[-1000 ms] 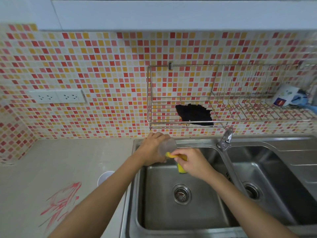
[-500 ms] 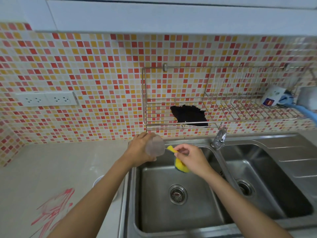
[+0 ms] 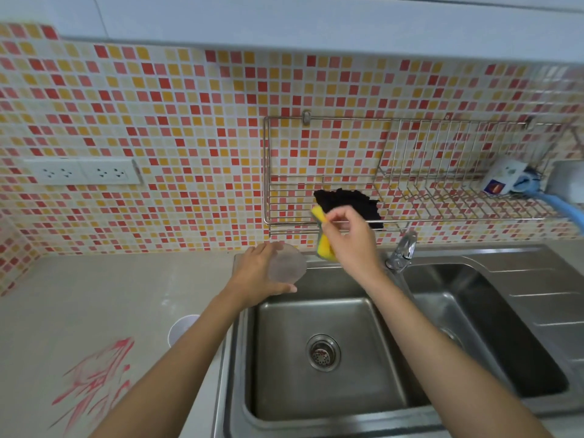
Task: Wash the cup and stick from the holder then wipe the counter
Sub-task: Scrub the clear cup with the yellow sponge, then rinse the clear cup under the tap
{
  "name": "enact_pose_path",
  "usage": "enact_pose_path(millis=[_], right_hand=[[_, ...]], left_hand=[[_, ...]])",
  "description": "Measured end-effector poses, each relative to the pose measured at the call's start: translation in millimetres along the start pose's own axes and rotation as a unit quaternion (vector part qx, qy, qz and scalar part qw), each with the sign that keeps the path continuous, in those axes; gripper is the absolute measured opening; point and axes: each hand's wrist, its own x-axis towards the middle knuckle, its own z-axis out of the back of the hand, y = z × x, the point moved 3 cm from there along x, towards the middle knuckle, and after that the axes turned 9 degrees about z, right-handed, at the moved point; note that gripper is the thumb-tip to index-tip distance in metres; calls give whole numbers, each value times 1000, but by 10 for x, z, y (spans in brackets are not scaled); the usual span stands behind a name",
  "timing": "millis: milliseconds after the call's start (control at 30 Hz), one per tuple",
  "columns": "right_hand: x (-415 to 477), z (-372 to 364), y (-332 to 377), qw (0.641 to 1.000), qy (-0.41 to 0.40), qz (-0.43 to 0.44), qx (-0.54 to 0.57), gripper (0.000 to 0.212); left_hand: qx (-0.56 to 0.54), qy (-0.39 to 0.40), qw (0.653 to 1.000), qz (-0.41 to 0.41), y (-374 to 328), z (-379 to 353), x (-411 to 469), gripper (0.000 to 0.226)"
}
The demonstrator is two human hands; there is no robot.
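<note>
I've got the left hand (image 3: 257, 273) wrapped around a clear plastic cup (image 3: 286, 263), fingers curled behind it and thumb underneath — the cup is tipped on its side with its round end facing me, held over the back left corner of the left sink basin (image 3: 319, 390). The right hand (image 3: 350, 241) is up higher, pinching a yellow sponge (image 3: 324, 245) between thumb and fingertips; the sponge hangs on edge, just beside the cup but not touching it, right in front of the wire rack (image 3: 410, 172) on the tiled wall. Behind that hand, a black cloth (image 3: 344, 199) lies on the rack's lower shelf. Over at the rack's right end I can see a white packet (image 3: 501, 180) and something blue. The tap (image 3: 403, 251) stands between the 2 basins, no water visible from it. On the counter (image 3: 110, 289) to the left — a second cup (image 3: 181, 327), partly hidden by the left forearm, and red scribble marks (image 3: 94, 380) nearer to me. I can't pick out the stick anywhere.
</note>
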Motion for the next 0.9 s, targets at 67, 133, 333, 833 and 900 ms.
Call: enact_pose_path(millis=[67,133,333,833,900], right_hand=[[337,-89,73,999,-7,26,-18,6],[682,-246,41,997,10,35,-61,6],[1173,-707,-319,966,146,19,-212,14],[-463,995,-1175,973,-184,142,-11,14],[-666,1287,-1717,977,-205,50,-31,19]], left_hand=[[-7,4,1000,0,23,-58,-3,90],[-9,10,1000,9,52,-134,3,91],[-35,-1,999,37,180,-341,-8,90],[-1,74,997,20,-430,-1241,354,80],[-3,98,995,30,-647,-1446,431,82]])
